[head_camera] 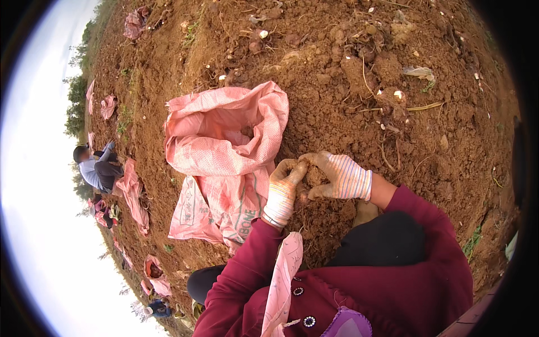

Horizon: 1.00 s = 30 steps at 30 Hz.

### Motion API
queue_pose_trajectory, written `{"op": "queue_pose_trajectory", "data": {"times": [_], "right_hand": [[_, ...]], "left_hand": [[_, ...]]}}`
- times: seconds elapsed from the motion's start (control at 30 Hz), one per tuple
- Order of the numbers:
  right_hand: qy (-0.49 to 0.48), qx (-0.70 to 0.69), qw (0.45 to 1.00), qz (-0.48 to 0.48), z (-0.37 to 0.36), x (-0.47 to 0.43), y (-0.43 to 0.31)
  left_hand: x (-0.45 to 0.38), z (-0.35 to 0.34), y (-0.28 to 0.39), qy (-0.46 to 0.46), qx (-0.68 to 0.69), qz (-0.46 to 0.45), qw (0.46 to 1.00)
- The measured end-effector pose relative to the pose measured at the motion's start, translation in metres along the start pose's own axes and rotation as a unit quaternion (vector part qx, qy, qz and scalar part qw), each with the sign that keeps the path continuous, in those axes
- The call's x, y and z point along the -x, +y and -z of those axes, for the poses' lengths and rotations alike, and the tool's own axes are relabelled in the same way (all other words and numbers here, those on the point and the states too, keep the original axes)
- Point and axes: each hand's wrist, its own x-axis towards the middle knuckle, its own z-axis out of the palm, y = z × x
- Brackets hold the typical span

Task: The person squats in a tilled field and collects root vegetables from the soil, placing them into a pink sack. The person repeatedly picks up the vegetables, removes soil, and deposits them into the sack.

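In the head view, my left hand [281, 189], in a striped knit glove soiled at the fingers, pinches the near side of a soil-caked lump [313, 176]. My right hand [343, 177], gloved the same way, curls its thumb and fingers around the lump's other side. Soil and fingers hide most of it, so I cannot tell whether it is a tuber or a clod. Beside my left hand stands a pink woven sack [219, 158] with its rim rolled down. Its mouth faces up, and something brown shows inside.
Loose brown soil [320, 113] holds several reddish tubers, some with white cut ends [398, 94], and dry stems [423, 107]. More pink sacks [134, 193] lie along the field at left. A person [99, 168] crouches there; other people are farther off. My dark-clad knee [383, 240] is close by.
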Motion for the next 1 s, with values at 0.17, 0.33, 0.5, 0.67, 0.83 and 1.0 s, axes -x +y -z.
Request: {"op": "queue_pose_trajectory", "data": {"times": [0.17, 0.33, 0.5, 0.67, 0.83, 1.0], "right_hand": [[0.014, -0.103, 0.992, -0.068, -0.003, -0.001, -0.006], [0.103, -0.273, 0.946, -0.143, -0.022, 0.000, -0.003], [0.193, -0.622, 0.697, -0.300, -0.025, -0.001, 0.022], [-0.071, 0.049, 0.953, -0.291, -0.009, 0.034, 0.058], [0.279, -0.039, 0.946, -0.163, 0.027, 0.081, 0.063], [0.315, 0.171, 0.839, -0.411, 0.096, 0.085, 0.111]], "left_hand": [[0.002, 0.001, -0.014, -0.007, 0.069, -0.023, 0.997], [-0.006, -0.003, -0.028, 0.052, -0.088, -0.183, 0.978], [-0.001, -0.014, -0.017, 0.032, -0.296, -0.327, 0.897], [-0.029, 0.027, 0.068, 0.111, -0.056, -0.378, 0.918], [-0.105, 0.125, 0.125, 0.172, -0.373, -0.142, 0.901], [-0.097, 0.108, 0.088, 0.118, -0.413, -0.311, 0.848]]}}
